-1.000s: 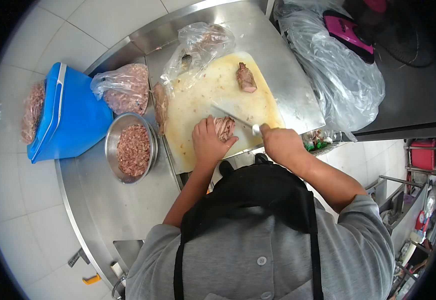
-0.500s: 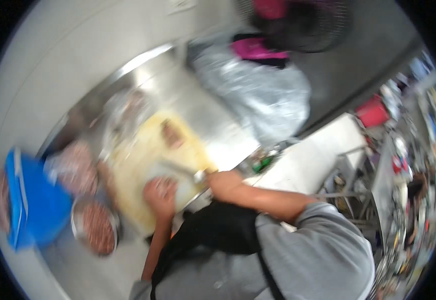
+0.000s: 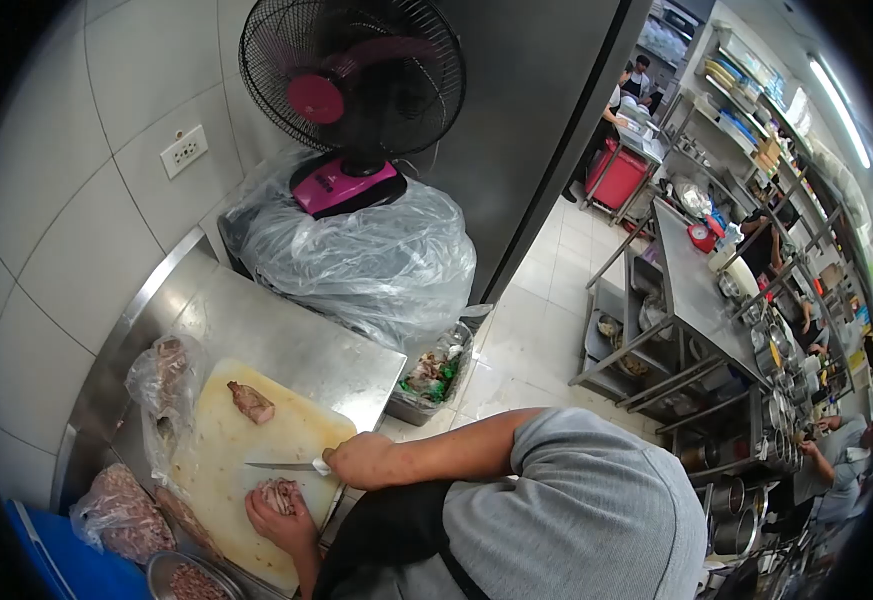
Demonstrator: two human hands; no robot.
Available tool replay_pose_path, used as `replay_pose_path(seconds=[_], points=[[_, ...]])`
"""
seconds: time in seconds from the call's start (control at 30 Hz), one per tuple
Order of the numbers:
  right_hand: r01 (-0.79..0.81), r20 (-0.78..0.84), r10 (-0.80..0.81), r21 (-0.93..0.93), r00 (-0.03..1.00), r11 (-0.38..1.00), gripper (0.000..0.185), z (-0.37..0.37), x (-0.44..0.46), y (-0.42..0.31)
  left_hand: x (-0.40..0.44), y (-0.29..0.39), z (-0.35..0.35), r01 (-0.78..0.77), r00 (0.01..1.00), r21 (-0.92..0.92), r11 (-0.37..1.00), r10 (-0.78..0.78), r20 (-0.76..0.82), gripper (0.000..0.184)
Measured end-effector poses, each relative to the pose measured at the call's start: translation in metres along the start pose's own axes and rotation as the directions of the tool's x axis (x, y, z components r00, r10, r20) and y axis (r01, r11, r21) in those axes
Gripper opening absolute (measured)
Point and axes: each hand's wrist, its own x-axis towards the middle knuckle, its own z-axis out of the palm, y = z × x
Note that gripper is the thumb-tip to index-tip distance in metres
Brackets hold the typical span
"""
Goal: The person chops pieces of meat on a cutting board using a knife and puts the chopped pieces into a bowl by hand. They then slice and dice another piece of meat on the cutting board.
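My right hand [image 3: 358, 460] is closed round the white handle of a knife [image 3: 281, 466], whose blade lies over the yellowed cutting board [image 3: 211, 440]. Just below the blade, my left hand [image 3: 284, 522] is curled over a pile of sliced meat [image 3: 278, 494] at the board's near side. A separate chunk of meat [image 3: 250, 402] rests near the far edge of the board. Along the left edge lies a long piece of meat [image 3: 188, 522], close to a clear bag with meat [image 3: 166, 385].
Bagged ground meat [image 3: 126, 512], a metal bowl of chopped meat [image 3: 191, 580] and a blue container [image 3: 76, 560] are at lower left. A fan [image 3: 351, 90] stands on plastic bags [image 3: 356, 250]. A waste bin [image 3: 431, 380] adjoins the counter. Several people are in the background.
The view has swung right and up, bringing the fan, the floor, shelves and people into sight. My right hand still holds the knife and my left hand remains on the sliced meat.
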Motion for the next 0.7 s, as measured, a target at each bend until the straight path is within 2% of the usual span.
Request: replay_pose_path(seconds=[0.1,0.17,0.23,0.27,0.3,0.33,0.37,0.4,0.43,0.47,0.57,0.6,0.7], points=[[0.010,0.023,-0.009,-0.015,1.000,1.000,0.029,0.003,0.000,-0.003,-0.001,0.002,-0.002,0.010,1.000,-0.048,0.999,-0.010,-0.016,0.062],[0.118,0.000,-0.118,-0.045,0.993,0.992,0.025,0.011,-0.003,-0.003,0.005,-0.001,0.003,-0.003,0.998,-0.050,0.999,0.000,-0.059,0.055],[0.192,0.067,-0.185,-0.124,0.980,0.974,0.023,0.022,0.006,0.002,0.016,0.002,-0.006,-0.111,0.988,-0.102,0.989,0.121,0.091,0.045],[0.052,0.017,-0.052,-0.001,0.998,0.999,0.022,0.025,0.008,0.003,0.022,0.012,-0.015,0.025,0.984,-0.167,0.986,0.005,0.176,0.040],[0.025,0.082,-0.022,-0.043,0.996,0.999,0.023,0.018,0.007,0.004,0.010,0.000,-0.002,-0.040,0.999,-0.124,0.991,0.040,-0.005,0.043],[0.002,0.116,0.001,-0.030,0.993,1.000,0.026,0.007,0.005,-0.004,0.011,0.008,-0.012,0.162,0.986,-0.170,0.972,-0.153,0.063,0.047],[0.057,0.084,-0.051,-0.068,0.995,0.996,0.030,0.030,0.014,0.013,0.007,0.002,-0.008,0.102,0.995,-0.086,0.991,-0.100,0.026,0.050],[-0.034,0.091,0.034,-0.001,0.995,0.999,0.036,0.022,0.013,0.007,0.010,0.004,-0.013,0.157,0.986,-0.101,0.982,-0.151,0.068,0.051],[-0.057,0.070,0.057,-0.002,0.996,0.998,0.040,0.006,0.003,-0.005,0.007,0.001,-0.011,0.121,0.993,-0.092,0.988,-0.119,0.027,0.053],[-0.069,0.110,0.072,-0.027,0.991,0.997,0.036,0.000,0.002,-0.011,0.004,-0.004,-0.013,0.099,0.995,-0.123,0.987,-0.098,0.015,0.049],[-0.026,0.071,0.034,-0.115,0.997,0.993,0.032,0.000,0.005,-0.010,0.000,-0.008,-0.018,0.098,0.995,-0.108,0.989,-0.098,0.010,0.041],[-0.023,0.076,0.033,-0.119,0.997,0.993,0.032,0.002,0.005,-0.010,0.003,-0.004,-0.021,0.087,0.995,-0.108,0.990,-0.091,-0.036,0.033],[-0.017,-0.003,0.017,-0.089,1.000,0.996,0.031,0.001,0.005,-0.012,0.005,-0.013,-0.018,0.055,0.999,-0.130,0.990,-0.054,0.009,0.029]])
